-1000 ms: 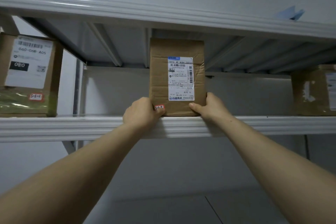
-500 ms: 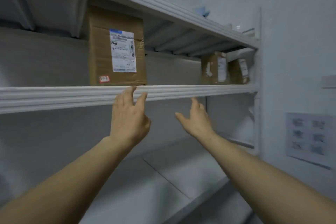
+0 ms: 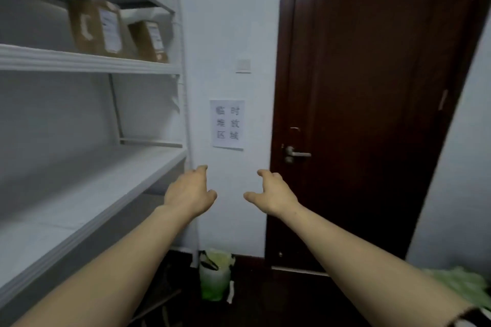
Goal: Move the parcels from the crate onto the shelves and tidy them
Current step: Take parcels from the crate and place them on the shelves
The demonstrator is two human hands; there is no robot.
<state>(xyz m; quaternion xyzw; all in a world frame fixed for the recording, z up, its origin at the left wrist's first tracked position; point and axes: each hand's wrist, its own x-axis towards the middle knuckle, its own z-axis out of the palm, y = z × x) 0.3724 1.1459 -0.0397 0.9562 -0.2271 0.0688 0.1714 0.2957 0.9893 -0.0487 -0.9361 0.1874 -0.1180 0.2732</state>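
Observation:
Two brown cardboard parcels stand upright at the right end of the upper white shelf (image 3: pixel 87 63): a larger parcel (image 3: pixel 98 28) with a white label and a smaller parcel (image 3: pixel 150 41) beside it. My left hand (image 3: pixel 190 192) and my right hand (image 3: pixel 272 192) hang in mid air in front of the white wall, well below and to the right of those parcels. Both hands hold nothing, with fingers loosely curled. No crate is in view.
The lower shelf (image 3: pixel 111 210) runs along the left. A paper sign (image 3: pixel 227 124) and a light switch (image 3: pixel 243 65) are on the wall. A dark brown door (image 3: pixel 372 114) with a lever handle (image 3: pixel 296 154) stands right. A green and white bag (image 3: pixel 215 276) sits on the dark floor.
My hands let go of the parcel on the shelf and dropped away from it. The view swung right, from the shelf to the wall and door.

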